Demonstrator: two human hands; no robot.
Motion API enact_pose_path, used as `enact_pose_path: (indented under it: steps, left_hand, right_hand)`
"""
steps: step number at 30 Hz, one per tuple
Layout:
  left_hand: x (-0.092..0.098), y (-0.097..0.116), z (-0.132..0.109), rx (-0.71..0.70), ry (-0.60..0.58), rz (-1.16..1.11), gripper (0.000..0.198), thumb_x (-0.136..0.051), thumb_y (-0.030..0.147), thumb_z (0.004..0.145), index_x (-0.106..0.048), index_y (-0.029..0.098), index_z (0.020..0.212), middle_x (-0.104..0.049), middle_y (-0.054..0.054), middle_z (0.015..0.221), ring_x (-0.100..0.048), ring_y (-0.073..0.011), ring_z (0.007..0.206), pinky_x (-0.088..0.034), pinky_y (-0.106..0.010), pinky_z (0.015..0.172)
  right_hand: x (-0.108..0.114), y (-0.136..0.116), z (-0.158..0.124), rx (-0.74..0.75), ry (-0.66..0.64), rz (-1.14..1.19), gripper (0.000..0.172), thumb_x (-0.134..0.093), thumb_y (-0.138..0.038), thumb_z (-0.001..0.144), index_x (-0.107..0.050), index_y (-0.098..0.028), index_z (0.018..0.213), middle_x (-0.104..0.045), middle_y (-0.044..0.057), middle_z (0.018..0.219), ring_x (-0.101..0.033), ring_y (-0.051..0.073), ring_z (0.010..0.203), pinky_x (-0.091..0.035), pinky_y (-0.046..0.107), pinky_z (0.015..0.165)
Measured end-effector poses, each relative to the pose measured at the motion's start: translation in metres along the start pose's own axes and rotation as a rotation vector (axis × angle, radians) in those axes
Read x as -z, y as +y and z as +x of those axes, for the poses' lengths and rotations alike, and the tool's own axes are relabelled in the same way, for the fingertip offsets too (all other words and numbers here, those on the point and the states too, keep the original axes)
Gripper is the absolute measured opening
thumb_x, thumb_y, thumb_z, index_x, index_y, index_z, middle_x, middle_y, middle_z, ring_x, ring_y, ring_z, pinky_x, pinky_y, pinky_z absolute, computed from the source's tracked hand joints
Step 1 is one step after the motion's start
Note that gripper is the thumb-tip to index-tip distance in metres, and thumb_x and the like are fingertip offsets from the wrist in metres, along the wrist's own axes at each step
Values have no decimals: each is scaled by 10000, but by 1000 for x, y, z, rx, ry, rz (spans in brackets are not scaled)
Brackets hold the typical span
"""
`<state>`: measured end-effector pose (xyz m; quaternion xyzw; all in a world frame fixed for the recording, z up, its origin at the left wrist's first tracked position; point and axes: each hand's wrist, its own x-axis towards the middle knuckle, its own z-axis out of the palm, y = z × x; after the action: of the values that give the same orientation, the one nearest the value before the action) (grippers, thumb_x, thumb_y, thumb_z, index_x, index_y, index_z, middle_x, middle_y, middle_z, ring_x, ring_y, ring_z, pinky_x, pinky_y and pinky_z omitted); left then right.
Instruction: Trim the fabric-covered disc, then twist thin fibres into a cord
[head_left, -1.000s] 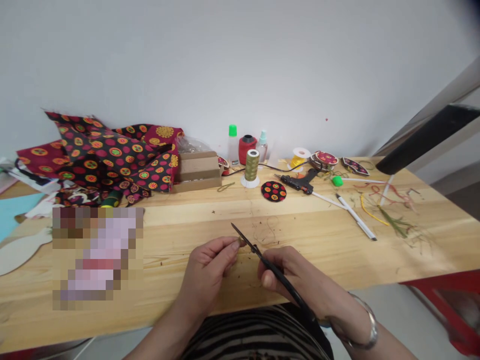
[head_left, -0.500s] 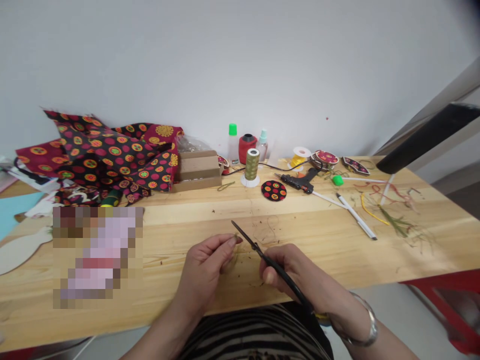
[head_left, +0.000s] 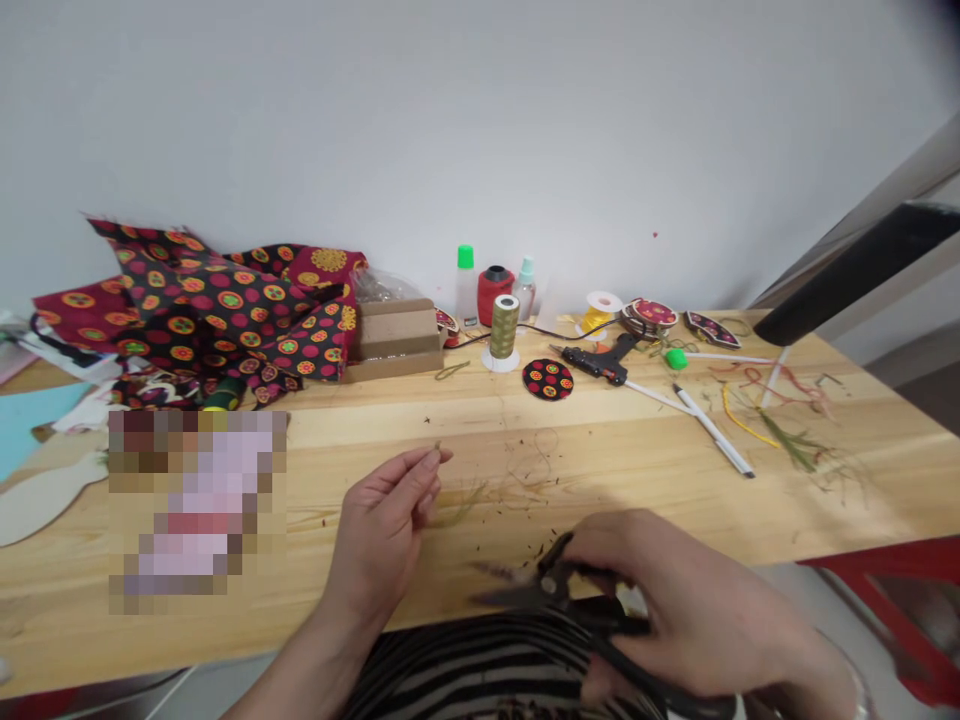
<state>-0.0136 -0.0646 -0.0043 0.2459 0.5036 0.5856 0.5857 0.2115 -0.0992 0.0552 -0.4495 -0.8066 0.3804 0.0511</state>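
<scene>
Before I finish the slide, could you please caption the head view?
Scissors in the right hand and a pinched left hand at a wooden table, thread and patterned cloth behind.

Over the near edge of the bench, the right hand grips black scissors, blades parted and blurred — the left hand pinches a tiny scrap farther in. Patterned cloth heaps toward the far left corner, beside a cardboard box. Toward the far edge stand a green thread spool and, lying near it, a fabric disc and glue gun.
</scene>
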Motion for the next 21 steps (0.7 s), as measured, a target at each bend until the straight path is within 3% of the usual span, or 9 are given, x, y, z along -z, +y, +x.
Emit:
enact_pose_path:
  steps: [3, 7, 11, 16, 19, 21]
  left_hand:
    - [1, 1, 0, -17, -16, -8, 154, -750, 210, 630, -726, 124, 755, -549, 13, 563, -362, -23, 469, -275, -122, 405]
    - [-1, 1, -1, -5, -18, -4, 152, -753, 221, 625, -727, 122, 737, -517, 26, 520, -367, -28, 466, -274, -123, 401]
    - [-3, 0, -3, 8, -42, 7, 147, -743, 226, 641, -725, 122, 743, -504, 33, 504, -372, -31, 472, -278, -124, 405]
    - [-4, -1, -3, 13, -58, 24, 155, -735, 232, 652, -720, 116, 754, -487, 38, 494, -354, -34, 466, -273, -135, 406]
    - [-6, -2, -5, 21, -65, 32, 162, -736, 236, 652, -719, 112, 755, -472, 41, 486, -349, -38, 467, -270, -143, 412]
    - [-7, -3, -7, 32, -76, 45, 163, -731, 241, 661, -720, 112, 761, -466, 42, 486, -347, -38, 470, -269, -147, 421]
  right_hand:
    - [11, 23, -10, -243, 182, -174, 180, -551, -381, 768, -607, -210, 786, -628, 5, 750, -521, 133, 628, -357, 224, 565]
    - [24, 65, -16, -662, 376, -437, 338, -470, -459, 771, -622, -166, 845, -646, 91, 741, -574, 205, 620, -374, 276, 541]
    - [29, 95, -20, -773, 399, -440, 360, -470, -460, 769, -639, -157, 866, -657, 113, 741, -609, 250, 663, -400, 301, 538]
    - [21, 110, -20, -635, 556, -613, 277, -519, -355, 781, -650, -130, 877, -645, 145, 848, -593, 287, 806, -443, 371, 680]
    - [9, 98, -9, -368, 726, -630, 205, -500, -269, 818, -653, -135, 841, -622, 137, 894, -558, 268, 856, -437, 392, 760]
    - [-1, 81, 3, -120, 719, -472, 184, -473, -217, 852, -645, -154, 834, -612, 108, 893, -542, 221, 850, -442, 354, 760]
